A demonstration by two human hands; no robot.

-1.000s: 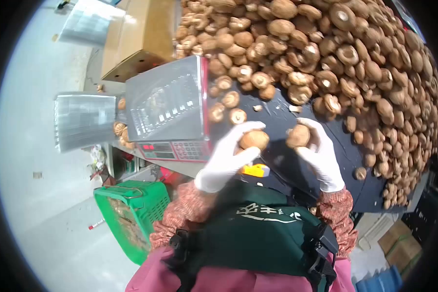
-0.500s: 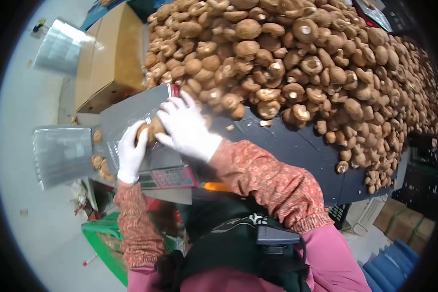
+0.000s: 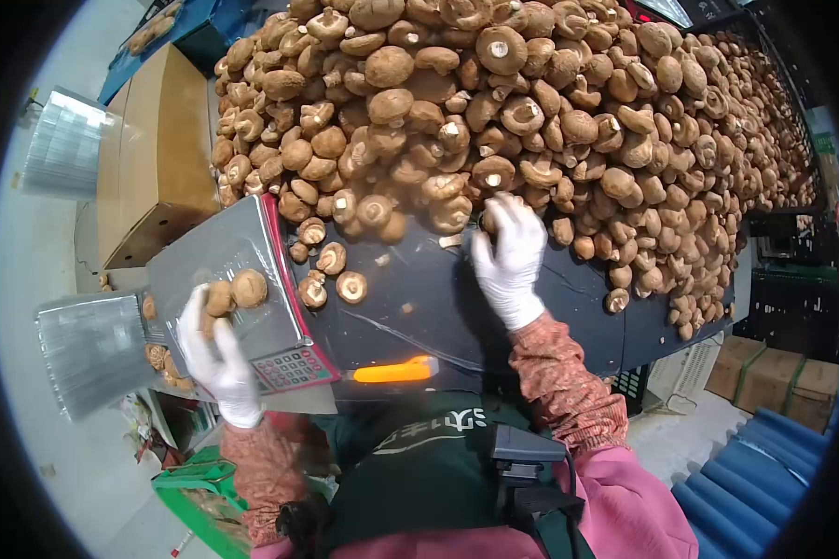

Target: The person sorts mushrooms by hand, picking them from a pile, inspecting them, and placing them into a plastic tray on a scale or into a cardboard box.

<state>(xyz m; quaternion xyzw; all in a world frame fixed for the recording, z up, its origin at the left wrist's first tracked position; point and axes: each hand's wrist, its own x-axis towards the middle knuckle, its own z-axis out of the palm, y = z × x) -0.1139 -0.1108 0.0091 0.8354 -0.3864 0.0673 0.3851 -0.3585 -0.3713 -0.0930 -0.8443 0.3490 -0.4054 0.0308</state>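
Observation:
My left hand (image 3: 219, 368), in a white glove, is curled at the near left side of a digital scale (image 3: 294, 370). Between its thumb and fingers a shiitake mushroom (image 3: 208, 325) partly shows. Two more caps, one a round brown mushroom (image 3: 249, 288), lie on the scale's plastic-covered plate (image 3: 191, 256) by the fingertips. At the front edge of a big shiitake heap (image 3: 522, 116), my gloved right hand (image 3: 513, 261) has its fingers bent over a mushroom (image 3: 488, 222), mostly hidden by the hand.
An orange-handled tool (image 3: 396, 371) lies on the dark table (image 3: 405, 321) beside the scale. Several loose mushrooms (image 3: 351, 287) sit right of the scale. A cardboard box (image 3: 163, 154) stands behind it. Clear plastic trays (image 3: 93, 349) are stacked to the left.
My right hand has left the scale and moved right to the heap's edge. My left hand stays by the mushrooms on the scale. The view has shifted, and loose mushrooms right of the scale now show.

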